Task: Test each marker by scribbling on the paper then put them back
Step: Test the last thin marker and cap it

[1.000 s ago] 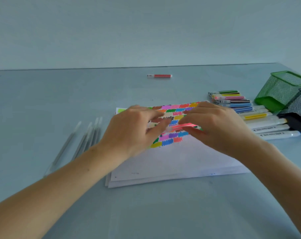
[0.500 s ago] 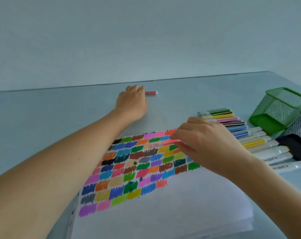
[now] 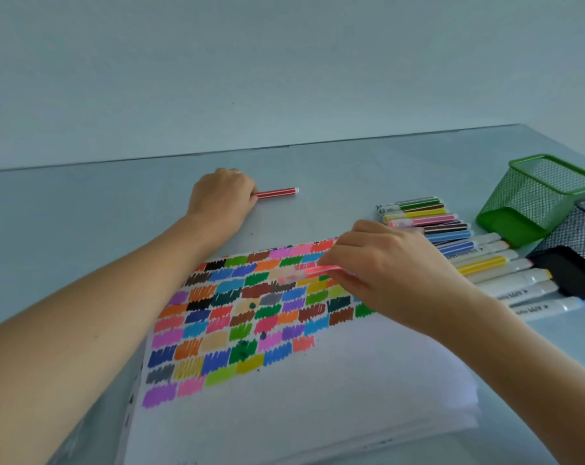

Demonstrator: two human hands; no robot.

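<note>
The left hand (image 3: 222,196) reaches far across the table and closes its fingers over one end of the red striped marker (image 3: 277,193) — its long axis runs left to right, the free end pointing right, toward the row of markers (image 3: 428,219). The right hand (image 3: 385,270) pinches a capped pink marker (image 3: 304,273) low over the scribbled paper (image 3: 284,397) — nearer that row, so its marker probably goes back first.

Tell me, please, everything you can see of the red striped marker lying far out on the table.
The red striped marker is slim, with red and pale lengthwise stripes and a white right end. It lies flat on the grey table, beyond the paper, pointing left to right. The left hand covers its left end, fingers curled round it.
</note>
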